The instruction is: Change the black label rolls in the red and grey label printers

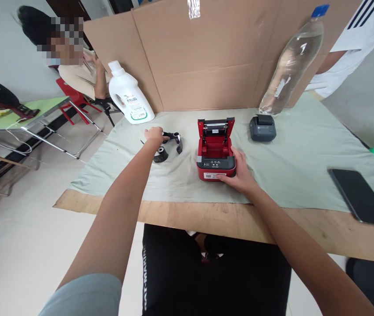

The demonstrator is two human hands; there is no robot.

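A small red and black label printer (pixel 216 164) stands on the cloth with its lid (pixel 216 127) raised. My right hand (pixel 242 175) is wrapped round its right front corner, thumb across the front over a white sticker. Left of the printer, my left hand (pixel 155 135) has its fingers closed at the end of a black ribbon (pixel 170 135), which curves away to the right with a small white-ended core. Just below that hand lies a black roll (pixel 160 154). My left fingertips are partly hidden by the hand itself.
Behind stand a cardboard screen (pixel 206 83), a white jug (pixel 131 96) and a tall water bottle (pixel 294 66). A dark grey device (pixel 262 128) and a phone (pixel 361 195) lie to the right. One person sits back left; another's sleeve shows at right.
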